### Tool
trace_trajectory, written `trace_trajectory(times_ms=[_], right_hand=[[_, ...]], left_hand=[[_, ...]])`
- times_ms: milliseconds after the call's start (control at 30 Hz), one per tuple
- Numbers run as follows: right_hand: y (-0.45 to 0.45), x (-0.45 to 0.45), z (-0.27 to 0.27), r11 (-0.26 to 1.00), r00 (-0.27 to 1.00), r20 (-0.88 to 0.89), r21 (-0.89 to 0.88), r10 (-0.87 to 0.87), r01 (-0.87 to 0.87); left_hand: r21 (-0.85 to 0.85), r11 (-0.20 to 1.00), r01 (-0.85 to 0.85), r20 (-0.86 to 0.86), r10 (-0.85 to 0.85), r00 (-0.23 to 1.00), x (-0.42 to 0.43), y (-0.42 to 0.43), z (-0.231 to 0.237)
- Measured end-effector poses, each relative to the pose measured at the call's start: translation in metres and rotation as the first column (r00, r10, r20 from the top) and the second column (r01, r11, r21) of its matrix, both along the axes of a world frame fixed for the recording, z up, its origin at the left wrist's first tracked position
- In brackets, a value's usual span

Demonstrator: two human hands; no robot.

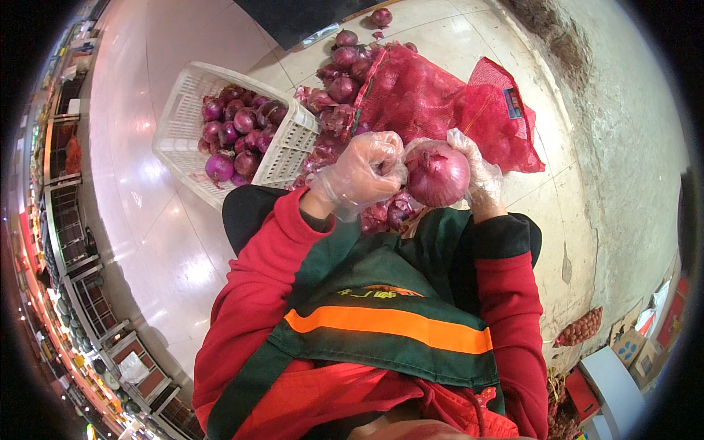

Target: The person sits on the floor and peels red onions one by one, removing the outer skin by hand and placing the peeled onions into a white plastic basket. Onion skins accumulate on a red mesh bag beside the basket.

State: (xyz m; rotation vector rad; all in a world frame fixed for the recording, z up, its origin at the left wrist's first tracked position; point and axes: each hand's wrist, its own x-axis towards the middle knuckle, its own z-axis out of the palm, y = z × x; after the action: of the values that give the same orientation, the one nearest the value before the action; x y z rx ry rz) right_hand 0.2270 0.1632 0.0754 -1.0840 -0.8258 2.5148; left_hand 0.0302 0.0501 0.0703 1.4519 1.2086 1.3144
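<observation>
A large red onion (pixel 439 173) is held by my right hand (pixel 479 162), in a clear plastic glove, its fingers around the onion's right side. My left hand (pixel 366 170), gloved alike, is curled shut against or right beside the onion's left side; nothing shows in its fingers, though the fingertips are partly hidden. Beyond the hands lies a red mesh sack (pixel 421 96) full of onions, its mouth towards the left. Loose onions (pixel 342 89) and shed skins spill from that mouth. To the left, a white plastic crate (pixel 181 104) holds many purple-red onions (pixel 245 118).
Loose skins and onion pieces (pixel 399 212) lie below the hands, close to my knees. One onion (pixel 381 17) sits apart at the top. A dark flat-edged object (pixel 308 16) stands at the top, a worn wall (pixel 627 137) at the right. Lit shelves (pixel 71 231) line the far left.
</observation>
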Motion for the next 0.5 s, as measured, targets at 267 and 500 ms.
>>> trace_trajectory(times_ms=[267, 500], right_hand=[[0.007, 0.001, -0.012, 0.997, 0.995, -0.089, 0.064, 0.053, -0.047], [0.005, 0.003, -0.012, 0.990, 0.995, -0.065, 0.119, 0.078, -0.070]], left_hand=[[-0.045, 0.997, -0.066, 0.175, 0.073, 0.982, 0.009, 0.000, -0.001], [-0.221, 0.970, -0.102, 0.208, 0.149, 0.967, 0.011, -0.001, -0.005]])
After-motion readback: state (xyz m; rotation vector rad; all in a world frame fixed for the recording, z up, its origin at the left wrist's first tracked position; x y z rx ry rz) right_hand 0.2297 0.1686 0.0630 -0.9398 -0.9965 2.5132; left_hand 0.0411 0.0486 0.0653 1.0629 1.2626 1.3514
